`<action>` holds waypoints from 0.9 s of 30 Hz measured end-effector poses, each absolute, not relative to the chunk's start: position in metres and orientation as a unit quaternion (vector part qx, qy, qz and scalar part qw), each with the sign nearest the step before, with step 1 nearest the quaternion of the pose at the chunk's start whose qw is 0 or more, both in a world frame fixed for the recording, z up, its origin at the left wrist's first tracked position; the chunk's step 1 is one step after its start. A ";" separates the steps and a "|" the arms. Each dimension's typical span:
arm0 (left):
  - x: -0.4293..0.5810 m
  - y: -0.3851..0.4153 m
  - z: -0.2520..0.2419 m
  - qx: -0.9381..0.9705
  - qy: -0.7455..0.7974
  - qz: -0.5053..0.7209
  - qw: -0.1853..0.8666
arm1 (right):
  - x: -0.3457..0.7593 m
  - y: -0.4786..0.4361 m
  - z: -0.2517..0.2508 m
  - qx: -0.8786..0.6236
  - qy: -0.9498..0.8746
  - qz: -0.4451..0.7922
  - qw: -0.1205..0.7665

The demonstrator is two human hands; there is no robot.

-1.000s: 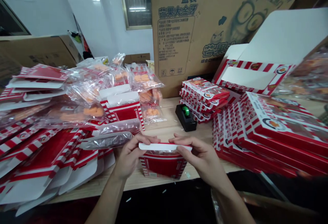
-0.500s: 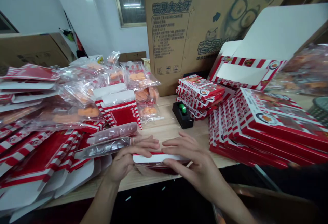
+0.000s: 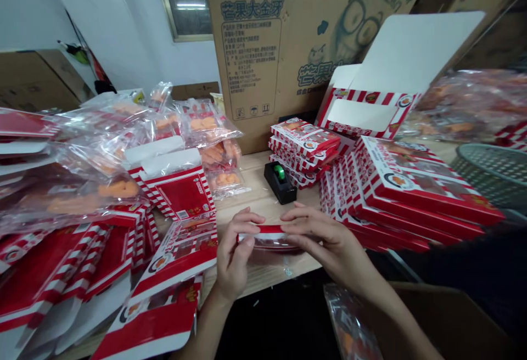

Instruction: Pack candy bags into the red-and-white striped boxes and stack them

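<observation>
A red-striped carton (image 3: 267, 229) is held over the table (image 3: 263, 273), with a clear bag (image 3: 274, 242) showing at its open end. It is pinched in a narrow grip between the left hand (image 3: 236, 245) and right hand (image 3: 325, 232). The bag's seating is hidden by the fingers. A tape dispenser (image 3: 280, 183) is placed far; boxes (image 3: 411, 184) are stacked right; flat cartons (image 3: 173, 250) lie left.

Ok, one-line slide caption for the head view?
Left hand and right hand pinch a red-and-white packet above a wooden table, beside stacked red boxes and bagged orange snacks.
</observation>
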State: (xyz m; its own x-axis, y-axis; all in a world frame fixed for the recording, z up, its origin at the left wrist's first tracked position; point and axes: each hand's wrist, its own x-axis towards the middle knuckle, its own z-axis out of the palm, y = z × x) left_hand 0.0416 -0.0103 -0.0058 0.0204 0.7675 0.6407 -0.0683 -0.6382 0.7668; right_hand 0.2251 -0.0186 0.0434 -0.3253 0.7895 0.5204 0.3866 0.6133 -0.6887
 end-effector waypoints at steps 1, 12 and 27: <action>0.042 -0.010 -0.007 0.640 0.267 0.647 0.317 | 0.229 -0.020 0.043 -0.372 -0.780 0.252 0.435; 0.068 0.001 -0.036 0.644 0.295 0.703 0.060 | 0.229 -0.017 0.009 -0.375 -0.639 0.296 0.602; 0.078 -0.006 -0.028 0.609 0.363 0.704 0.042 | 0.242 -0.004 0.021 -0.349 -0.647 0.419 0.533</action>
State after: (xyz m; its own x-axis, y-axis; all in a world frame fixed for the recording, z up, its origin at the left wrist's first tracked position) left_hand 0.0778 -0.0060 -0.0276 -0.2554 0.5008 0.8270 0.3823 -0.7334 0.5621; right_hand 0.2420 -0.0045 0.0209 -0.1873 0.8984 0.3972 0.0055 0.4053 -0.9142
